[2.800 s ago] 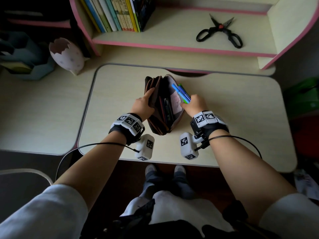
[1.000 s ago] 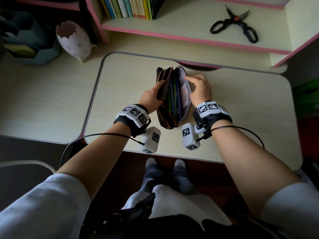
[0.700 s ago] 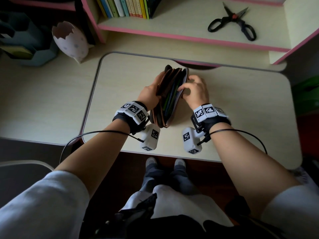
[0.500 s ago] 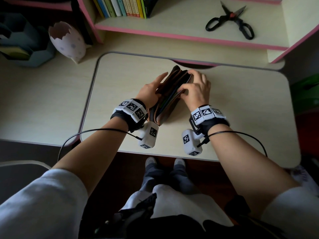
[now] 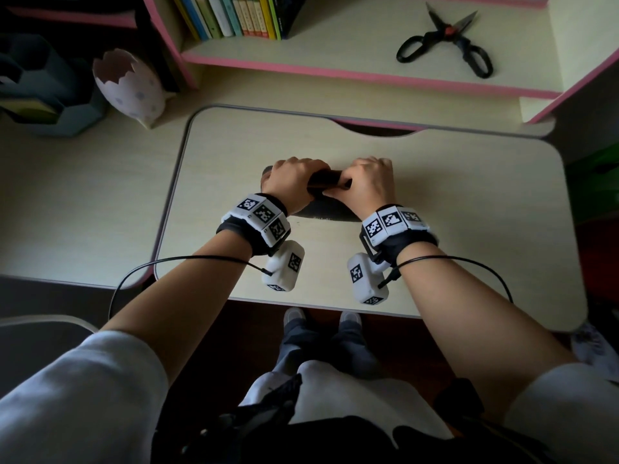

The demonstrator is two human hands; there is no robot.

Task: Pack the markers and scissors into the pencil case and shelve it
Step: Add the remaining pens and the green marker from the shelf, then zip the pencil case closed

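While the dark pencil case (image 5: 324, 179) lies crosswise on the desk (image 5: 469, 212), the left hand (image 5: 290, 182) and right hand (image 5: 370, 182) curl their fingers over its top edge, gripping one end each; the scissors (image 5: 447, 31) lie well apart on the shelf (image 5: 335, 55) behind.

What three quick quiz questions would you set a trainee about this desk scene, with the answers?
1. True or false: the black-handled scissors lie with blades apart on the pink-edged shelf.
2. Which grips the dark brown pencil case? A. the left hand only. B. the right hand only. C. both hands.
3. Fill in: the white speckled cup at the far left is shaped like a cracked ____.
Key: 1 true; 2 C; 3 eggshell.
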